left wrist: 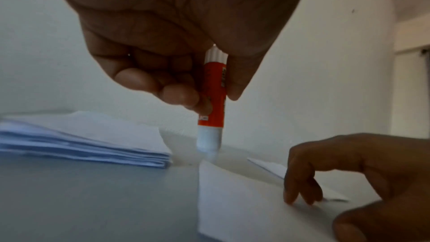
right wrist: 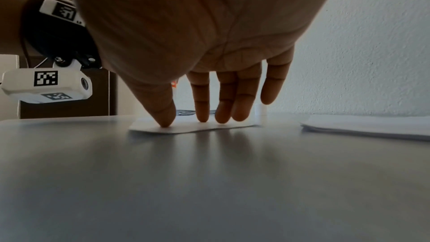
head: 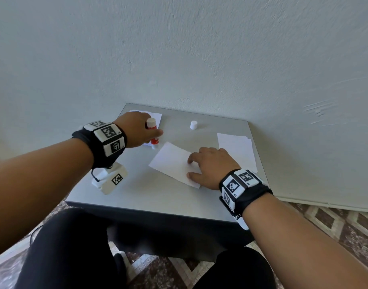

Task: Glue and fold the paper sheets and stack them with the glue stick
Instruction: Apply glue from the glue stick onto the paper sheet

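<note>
Progress: folded stack (head: 153,118) noted upper left of bench (head: 158,195), unglued pile (head: 236,150) at right | left hand (head: 137,130) gripping uncapped glue stick (head: 153,133) at sheet (head: 174,163) corner | right hand (head: 212,166) fingers spread, pressing sheet | cap (head: 193,124) set apart | judged midway.

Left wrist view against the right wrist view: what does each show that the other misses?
Only the left wrist view shows the left hand gripping the glue stick, tip down at the corner of the sheet, beside the folded stack. Only the right wrist view shows the loose cap, the unfolded pile and the left wrist's camera. Both show the right hand pressing fingertips on the sheet on the table.
</note>
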